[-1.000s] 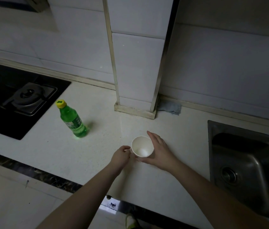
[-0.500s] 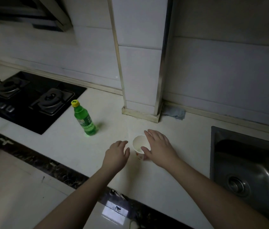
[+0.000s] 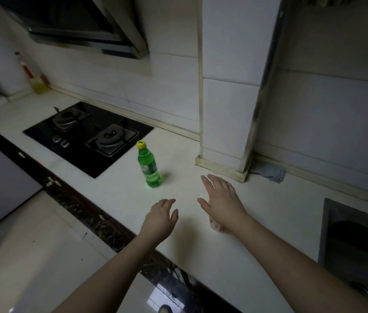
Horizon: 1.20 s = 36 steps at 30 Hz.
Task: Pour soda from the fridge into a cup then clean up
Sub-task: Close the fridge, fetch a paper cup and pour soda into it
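Observation:
A green soda bottle (image 3: 148, 168) with a yellow cap stands upright on the white counter (image 3: 257, 222), capped, beside the hob. My right hand (image 3: 222, 199) hovers flat with fingers spread over the white paper cup (image 3: 215, 225); only a bit of the cup's lower side shows under my wrist. My left hand (image 3: 161, 219) is open, fingers loosely curled, just left of it and below the bottle. Neither hand grips anything.
A black two-burner gas hob (image 3: 88, 136) lies left of the bottle, with a range hood (image 3: 77, 26) above. A tiled pillar (image 3: 226, 98) rises behind. A grey cloth (image 3: 268, 173) lies at its base. The steel sink (image 3: 356, 249) is at right. An oil bottle (image 3: 35, 75) stands far left.
My right hand has let go of the cup and now spreads flat above it, hiding it. My left hand drew back slightly. The view swung up and left.

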Tool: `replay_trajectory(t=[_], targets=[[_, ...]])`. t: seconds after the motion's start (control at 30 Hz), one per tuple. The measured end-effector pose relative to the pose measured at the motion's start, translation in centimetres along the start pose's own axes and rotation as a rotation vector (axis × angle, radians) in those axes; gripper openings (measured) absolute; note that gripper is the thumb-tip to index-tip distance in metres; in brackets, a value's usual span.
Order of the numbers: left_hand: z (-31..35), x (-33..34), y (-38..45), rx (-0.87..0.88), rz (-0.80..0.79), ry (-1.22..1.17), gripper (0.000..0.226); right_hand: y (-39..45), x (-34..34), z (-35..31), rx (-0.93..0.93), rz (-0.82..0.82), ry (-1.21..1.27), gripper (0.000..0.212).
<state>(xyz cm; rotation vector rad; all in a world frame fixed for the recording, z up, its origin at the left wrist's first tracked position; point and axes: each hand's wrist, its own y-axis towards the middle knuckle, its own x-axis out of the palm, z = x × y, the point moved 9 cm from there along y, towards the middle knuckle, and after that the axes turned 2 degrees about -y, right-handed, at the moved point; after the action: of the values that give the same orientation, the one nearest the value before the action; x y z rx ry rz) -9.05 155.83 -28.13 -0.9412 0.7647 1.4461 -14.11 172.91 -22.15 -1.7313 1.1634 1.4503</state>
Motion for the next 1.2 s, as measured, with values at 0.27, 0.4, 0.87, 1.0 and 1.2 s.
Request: replay_trajectory(t=[0.27, 0.4, 0.87, 1.0, 1.2], targets=[[-8.0, -2.3, 3.6, -0.054, -0.008, -0.051, 0.048, 7.6, 1.6, -5.9, -0.006, -0.016, 0.031, 0.068], [-11.9, -3.5, 5.7, -0.046, -0.03, -0.057, 0.049, 12.0, 3.5, -8.9, 0.017, -0.046, 0.085, 0.07], [-19.0, -5.2, 10.1, -0.025, -0.126, -0.026, 0.054, 21.2, 10.3, -11.3, 0.369, -0.158, 0.626, 0.096], [-20.0, -5.3, 10.5, -0.019, -0.148, -0.011, 0.055, 21.5, 11.5, -11.0, 0.412, -0.156, 0.665, 0.077], [-20.5, -5.7, 10.9, -0.014, -0.163, -0.008, 0.054, 21.2, 10.5, -11.0, 0.424, -0.111, 0.546, 0.063]])
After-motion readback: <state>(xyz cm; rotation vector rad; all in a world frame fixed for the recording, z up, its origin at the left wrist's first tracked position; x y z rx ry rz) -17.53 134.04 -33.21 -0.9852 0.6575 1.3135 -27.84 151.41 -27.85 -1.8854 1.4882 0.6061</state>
